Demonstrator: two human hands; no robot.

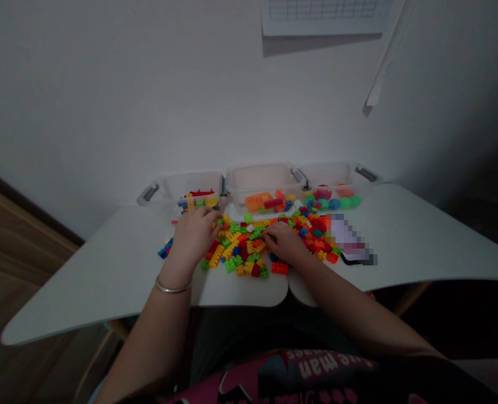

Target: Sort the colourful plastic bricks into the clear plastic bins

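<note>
A pile of mixed toy building bricks [233, 262] in yellow, green, red, orange and blue covers the middle of the table. My left hand [196, 233] is over the left side of the pile, just in front of the left clear bin [193, 180]. Its fingers are bent and apart, and nothing shows between them. Lower over the middle of the pile, my right hand [286, 241] has its fingers curled together among the bricks. Its fingertips are partly hidden, so I cannot make out what they hold.
A middle clear bin [265, 174] holds orange and red pieces. The right clear bin [330, 174] has round green, blue and red pieces. A blurred-out phone-like object [350, 240] lies right of the pile on the white table [425, 241]. The wall [147, 84] rises behind.
</note>
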